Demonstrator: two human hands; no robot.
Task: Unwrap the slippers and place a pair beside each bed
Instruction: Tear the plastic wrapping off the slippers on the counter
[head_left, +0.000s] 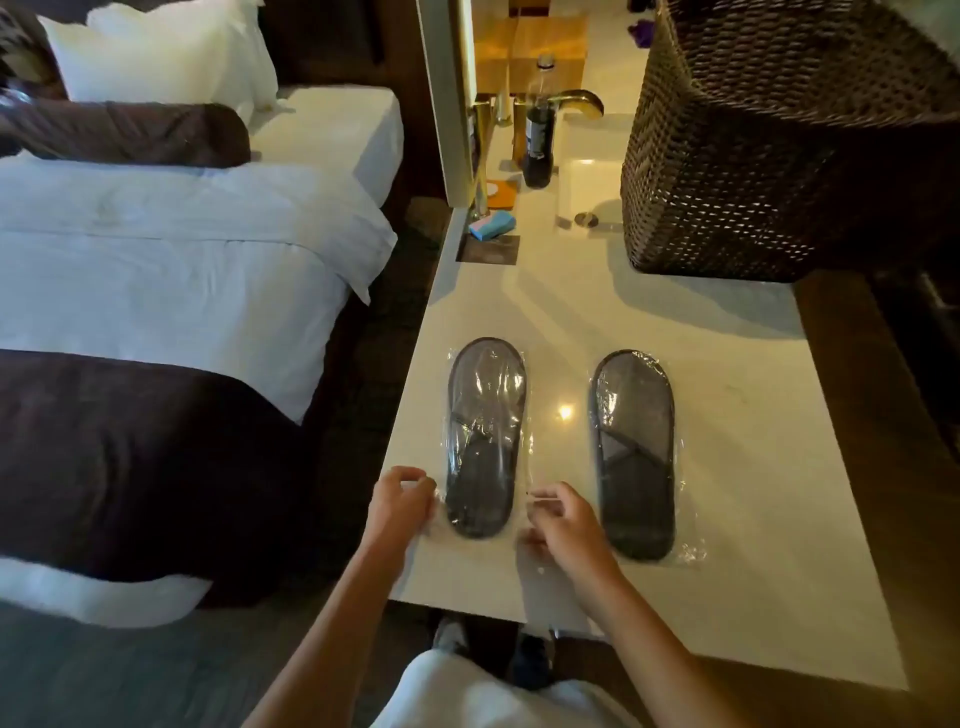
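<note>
Two dark grey slipper packs in clear plastic lie side by side on the pale countertop (737, 467). The left pack (485, 431) sits near the counter's left edge, the right pack (634, 447) a little apart from it. My left hand (402, 501) pinches the plastic at the near left corner of the left pack. At that pack's near right edge, my right hand (561, 519) has its fingers curled on the wrapper. Both packs look sealed.
A bed (171, 270) with white sheets, a brown runner and pillows stands left of the counter across a narrow strip of floor. A dark wicker basket (769, 145), a dark bottle (539, 135), a gold tap and small soap packets stand at the counter's far end.
</note>
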